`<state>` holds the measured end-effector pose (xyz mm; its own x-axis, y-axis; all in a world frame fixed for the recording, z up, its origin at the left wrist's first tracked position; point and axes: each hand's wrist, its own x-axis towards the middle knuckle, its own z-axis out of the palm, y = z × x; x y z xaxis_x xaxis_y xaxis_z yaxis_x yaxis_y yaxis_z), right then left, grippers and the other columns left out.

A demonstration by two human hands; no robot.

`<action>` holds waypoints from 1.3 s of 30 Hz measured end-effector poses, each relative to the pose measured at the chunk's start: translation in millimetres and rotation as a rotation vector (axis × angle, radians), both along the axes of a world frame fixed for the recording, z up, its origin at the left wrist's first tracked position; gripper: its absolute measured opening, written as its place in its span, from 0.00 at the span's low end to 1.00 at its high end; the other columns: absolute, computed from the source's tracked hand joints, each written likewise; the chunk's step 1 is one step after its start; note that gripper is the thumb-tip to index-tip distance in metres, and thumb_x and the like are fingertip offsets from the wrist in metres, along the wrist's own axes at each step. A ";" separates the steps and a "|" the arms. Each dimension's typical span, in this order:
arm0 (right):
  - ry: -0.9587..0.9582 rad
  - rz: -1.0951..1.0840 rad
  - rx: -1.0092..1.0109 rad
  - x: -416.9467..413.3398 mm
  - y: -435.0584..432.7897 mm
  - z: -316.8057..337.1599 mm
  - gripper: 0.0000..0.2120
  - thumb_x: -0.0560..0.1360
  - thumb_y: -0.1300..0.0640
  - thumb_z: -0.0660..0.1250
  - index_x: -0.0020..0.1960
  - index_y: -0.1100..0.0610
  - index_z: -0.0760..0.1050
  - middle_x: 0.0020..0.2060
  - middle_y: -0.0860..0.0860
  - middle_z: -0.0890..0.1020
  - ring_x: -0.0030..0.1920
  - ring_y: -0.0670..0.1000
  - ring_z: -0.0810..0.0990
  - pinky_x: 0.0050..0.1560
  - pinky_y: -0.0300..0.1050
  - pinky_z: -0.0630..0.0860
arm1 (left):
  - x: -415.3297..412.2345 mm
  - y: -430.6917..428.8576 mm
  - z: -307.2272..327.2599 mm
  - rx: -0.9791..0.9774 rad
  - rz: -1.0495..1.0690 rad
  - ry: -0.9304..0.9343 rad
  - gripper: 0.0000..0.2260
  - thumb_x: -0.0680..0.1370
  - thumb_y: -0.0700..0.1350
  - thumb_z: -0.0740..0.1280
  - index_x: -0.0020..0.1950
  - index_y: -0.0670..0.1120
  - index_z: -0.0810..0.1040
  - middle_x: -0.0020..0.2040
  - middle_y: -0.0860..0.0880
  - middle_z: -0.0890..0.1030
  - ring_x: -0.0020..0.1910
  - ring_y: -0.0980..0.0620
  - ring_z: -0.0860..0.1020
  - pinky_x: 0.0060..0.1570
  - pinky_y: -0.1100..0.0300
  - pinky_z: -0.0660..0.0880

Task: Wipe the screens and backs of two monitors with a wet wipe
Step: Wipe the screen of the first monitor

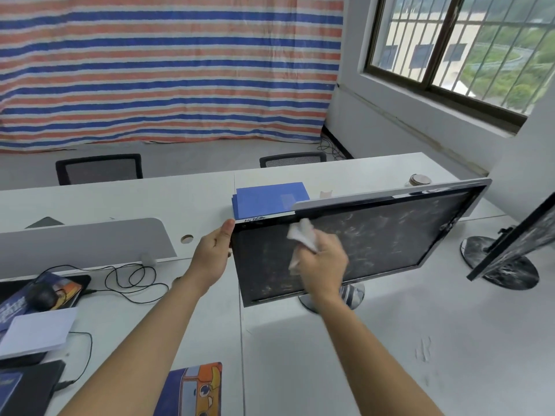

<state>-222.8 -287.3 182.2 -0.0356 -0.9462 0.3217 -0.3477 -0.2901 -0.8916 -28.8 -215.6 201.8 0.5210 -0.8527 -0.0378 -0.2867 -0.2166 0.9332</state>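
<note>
Right hand [322, 265] grips a crumpled wet wipe [300, 235] against the upper-left screen area of monitor 1 [375, 235] on the white desk [390, 340]. Left hand [214, 253] grips its left edge, thumb at the top corner. Monitor 2 [516, 244] stands right, apart. Blue sheets [270, 196] and, possibly, a tape roll [419, 180] lie behind

Second monitor [528, 238] partly beyond right edge

Smeared black monitor [360, 244] tilted on desk, crumpled white wet wipe [301, 235] against its screen, second monitor [519, 241] right.
</note>
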 end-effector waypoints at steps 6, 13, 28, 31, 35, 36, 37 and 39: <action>-0.220 -0.419 0.170 -62.4 -64.1 6.2 0.12 0.76 0.46 0.68 0.41 0.52 0.81 0.42 0.51 0.78 0.37 0.49 0.79 0.48 0.49 0.78 | -9.1 3.0 4.9 -0.003 0.034 -0.007 0.33 0.75 0.72 0.51 0.40 0.40 0.68 0.38 0.46 0.69 0.41 0.48 0.71 0.44 0.55 0.71; 0.055 0.048 -0.003 13.3 5.0 -12.3 0.10 0.75 0.60 0.68 0.50 0.49 0.84 0.38 0.44 0.73 0.32 0.43 0.77 0.39 0.37 0.74 | -7.7 -5.1 -1.6 -0.011 0.053 0.031 0.42 0.69 0.80 0.50 0.51 0.43 0.77 0.47 0.49 0.78 0.47 0.52 0.75 0.60 0.38 0.73; -0.174 -0.279 0.125 -45.3 -45.6 -0.5 0.08 0.75 0.57 0.67 0.54 0.52 0.78 0.44 0.49 0.82 0.44 0.51 0.80 0.50 0.51 0.78 | -41.8 -1.8 13.6 -0.017 0.071 0.010 0.34 0.81 0.61 0.46 0.71 0.32 0.63 0.73 0.35 0.64 0.74 0.45 0.61 0.72 0.60 0.54; 0.014 -0.040 0.074 -7.8 -13.4 -12.9 0.14 0.72 0.62 0.66 0.55 0.53 0.81 0.47 0.51 0.80 0.44 0.52 0.79 0.48 0.45 0.75 | -40.3 -8.5 15.6 -0.024 0.062 0.026 0.33 0.81 0.62 0.46 0.74 0.38 0.66 0.74 0.39 0.66 0.75 0.48 0.62 0.72 0.61 0.54; 0.325 0.380 0.163 34.7 23.5 -23.1 0.13 0.76 0.53 0.65 0.58 0.46 0.81 0.42 0.45 0.73 0.39 0.51 0.78 0.43 0.46 0.79 | -35.6 -15.6 17.4 -0.019 0.058 0.024 0.36 0.80 0.63 0.46 0.72 0.36 0.66 0.73 0.38 0.68 0.74 0.45 0.62 0.73 0.57 0.56; 0.327 0.388 0.162 36.0 25.2 -23.9 0.12 0.76 0.51 0.65 0.58 0.46 0.81 0.41 0.44 0.73 0.38 0.50 0.78 0.43 0.47 0.79 | -34.3 -16.4 16.6 -0.017 0.057 0.017 0.35 0.81 0.62 0.45 0.72 0.34 0.66 0.73 0.37 0.67 0.74 0.44 0.62 0.73 0.57 0.57; 0.306 0.353 0.132 34.5 24.9 -20.9 0.10 0.76 0.50 0.65 0.55 0.46 0.81 0.40 0.44 0.74 0.39 0.49 0.78 0.44 0.48 0.78 | -33.8 -16.9 16.4 -0.013 0.050 0.012 0.34 0.82 0.61 0.45 0.72 0.34 0.65 0.73 0.37 0.67 0.74 0.45 0.62 0.72 0.61 0.56; 0.131 0.230 0.106 20.0 17.7 -10.5 0.05 0.75 0.52 0.67 0.47 0.45 0.81 0.36 0.44 0.79 0.39 0.44 0.78 0.44 0.42 0.77 | -32.6 -20.5 14.0 -0.032 0.030 0.030 0.30 0.83 0.58 0.44 0.74 0.38 0.65 0.74 0.45 0.68 0.73 0.55 0.61 0.60 0.77 0.51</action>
<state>-202.8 -269.6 171.6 0.2190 -0.9531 0.2087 -0.3977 -0.2825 -0.8729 -61.3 -236.1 215.8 0.5455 -0.8377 -0.0269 -0.2520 -0.1946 0.9480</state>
